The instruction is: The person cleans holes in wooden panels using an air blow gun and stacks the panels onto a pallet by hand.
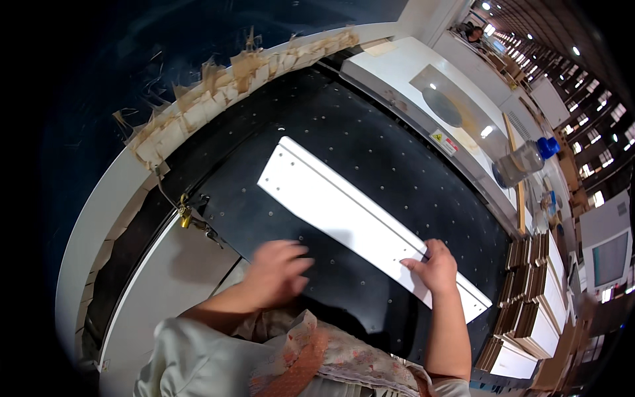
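Note:
A long white panel (344, 218) with a groove along its far edge and small drilled holes near both ends lies slantwise over the black work table (317, 119). My right hand (433, 266) grips it near its right end, thumb on the top face and fingers over the far edge. Off the panel's near side, my left hand (276, 272) hovers with nothing visible in it; its fingers are bent and blurred by motion.
Stacked white-faced boards (529, 304) stand at the right. A white machine housing (423, 86) runs along the far side, with a blue-capped clear bottle (526, 162) on it. Brass fittings (186, 210) sit at the table's left edge, below a tape-covered curved rim (198, 109). A person (473, 34) is far back.

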